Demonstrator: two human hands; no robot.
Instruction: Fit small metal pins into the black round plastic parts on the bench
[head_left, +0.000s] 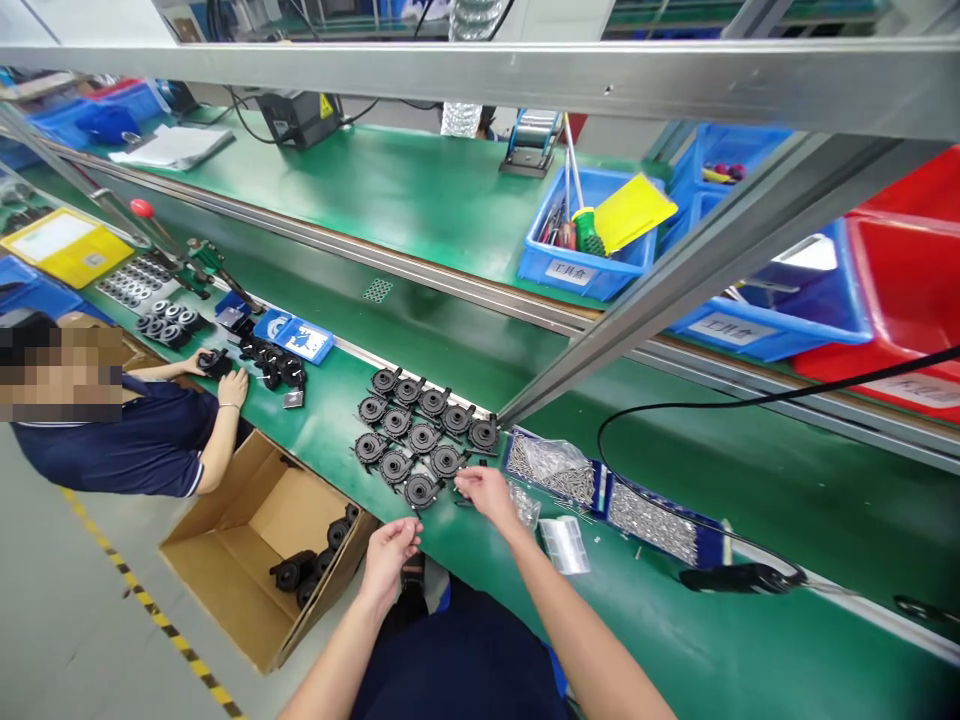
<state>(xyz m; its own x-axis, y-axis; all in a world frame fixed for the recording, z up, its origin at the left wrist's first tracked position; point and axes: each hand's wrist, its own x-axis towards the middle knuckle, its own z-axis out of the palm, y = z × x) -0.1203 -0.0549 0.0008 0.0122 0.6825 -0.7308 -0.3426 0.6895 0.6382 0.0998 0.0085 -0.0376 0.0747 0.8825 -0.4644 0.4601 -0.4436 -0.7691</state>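
Several round black plastic parts (420,435) lie in rows on the green bench (675,620). My right hand (484,492) rests on the bench just right of the nearest part, fingers curled in a pinch on something too small to name. My left hand (390,553) hovers at the bench's front edge, fingers loosely curled; nothing shows in it. A blue tray of small metal screws (551,465) sits just beyond my right hand.
A second screw tray (652,520) and a black electric screwdriver (739,577) with its cable lie to the right. An open cardboard box (262,545) with black parts stands on the floor at left. A co-worker (112,430) sits farther left. Blue bins (585,255) stand beyond the conveyor.
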